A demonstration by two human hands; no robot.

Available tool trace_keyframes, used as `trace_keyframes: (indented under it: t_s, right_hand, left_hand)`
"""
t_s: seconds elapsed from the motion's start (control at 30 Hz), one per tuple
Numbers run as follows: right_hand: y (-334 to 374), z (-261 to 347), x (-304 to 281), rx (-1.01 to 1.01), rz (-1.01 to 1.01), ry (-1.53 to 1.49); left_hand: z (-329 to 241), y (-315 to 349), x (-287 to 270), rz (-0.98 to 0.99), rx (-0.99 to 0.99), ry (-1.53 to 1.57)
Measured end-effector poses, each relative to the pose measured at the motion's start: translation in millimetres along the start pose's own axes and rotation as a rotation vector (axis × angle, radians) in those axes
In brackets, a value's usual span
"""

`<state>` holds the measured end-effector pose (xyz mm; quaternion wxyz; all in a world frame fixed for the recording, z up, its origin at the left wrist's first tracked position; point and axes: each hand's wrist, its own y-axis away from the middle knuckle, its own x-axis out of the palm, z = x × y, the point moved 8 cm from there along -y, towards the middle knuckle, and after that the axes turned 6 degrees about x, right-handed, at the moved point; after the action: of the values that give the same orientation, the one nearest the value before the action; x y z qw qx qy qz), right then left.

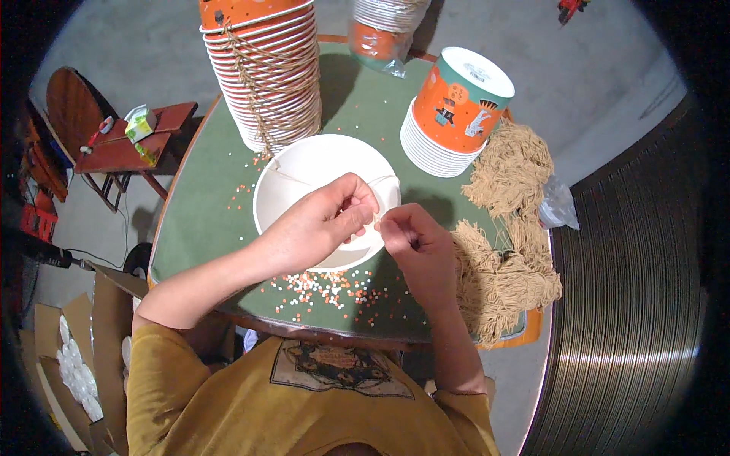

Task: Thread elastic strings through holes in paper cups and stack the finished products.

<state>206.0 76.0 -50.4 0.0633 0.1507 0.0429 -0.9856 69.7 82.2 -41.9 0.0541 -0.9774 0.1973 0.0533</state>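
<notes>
A white paper bowl (304,171) stands open side up on the green table (205,213). A thin tan string (293,176) runs across its inside. My left hand (319,220) reaches over the bowl's near rim and pinches the string's end. My right hand (414,243) meets it at the rim, fingertips closed on the same string end. A heap of tan string bundles (506,251) lies just right of my right hand.
A tall stack of orange-and-white bowls (266,76) with strings stands behind the bowl. Another upside-down stack (456,114) is at the back right, a bagged stack (384,30) behind. Small punched paper dots (334,289) litter the table front. A wooden stool (125,144) stands left.
</notes>
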Motion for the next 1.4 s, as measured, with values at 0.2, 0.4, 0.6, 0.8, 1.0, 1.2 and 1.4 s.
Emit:
trace_keyframes:
  t_s: [0.2,0.4,0.6,0.8,1.0,1.2,1.4]
  right_hand:
    - [-6,-17,7,0.186,0.078,-0.235]
    - [-8,-16,9,0.139,0.092,-0.277]
    - [-12,-10,-12,0.074,0.1,-0.167]
    - [-12,37,-34,-0.213,0.111,0.077]
    - [-18,75,-21,-0.664,0.11,0.332]
    - [-42,50,-18,-0.528,0.193,0.332]
    - [-39,18,-33,-0.381,0.13,0.001]
  left_hand:
    - [17,-4,16,0.227,-0.145,0.149]
    - [31,-9,18,0.221,-0.231,0.284]
    - [26,-16,6,0.036,-0.168,0.284]
    - [13,-21,8,0.02,-0.167,0.332]
    - [5,-21,18,0.107,-0.084,0.098]
    - [3,-19,21,0.13,-0.04,0.01]
    - [5,-20,20,0.135,-0.124,0.072]
